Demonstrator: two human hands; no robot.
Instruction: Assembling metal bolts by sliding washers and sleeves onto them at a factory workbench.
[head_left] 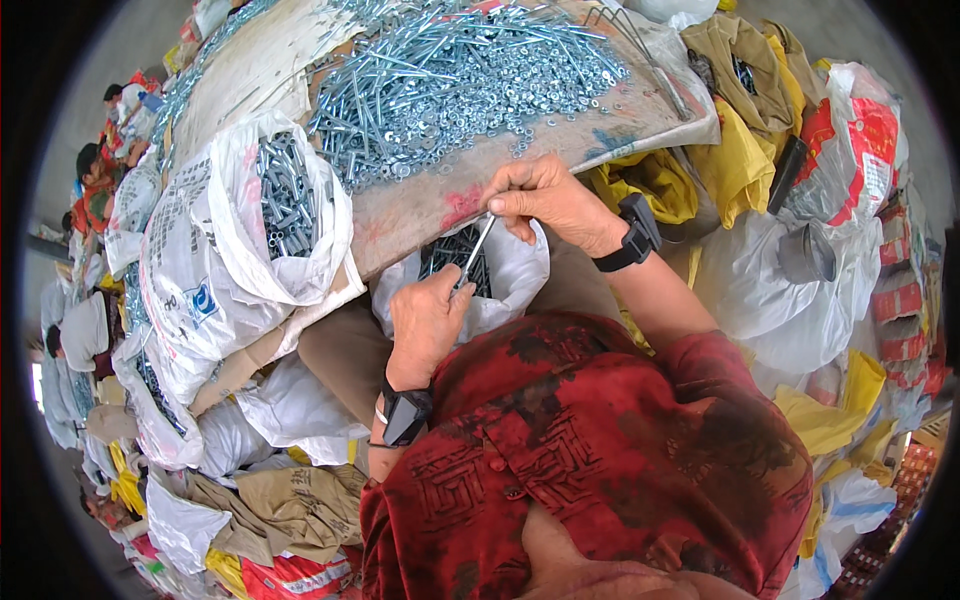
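White sack, left: a woven plastic sack (245, 235) of short grey metal bolts stands open on the worktop (420, 205).
My left hand (425, 320): grip pinched on the lower end of 1 long thin silver bolt (477, 250).
Long bolt: slants over an open white bag of dark bolts (470, 265) at the worktop's edge.
My right hand (550, 200): fingertips pressed together on its upper end.
Pile: loose silver bolts and washers (450, 75) beyond.

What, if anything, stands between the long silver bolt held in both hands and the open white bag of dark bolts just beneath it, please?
Nothing visible does. The long silver bolt is pinched between the right hand and the left hand, directly above the open white plastic bag of dark bolts; only open air lies between them.
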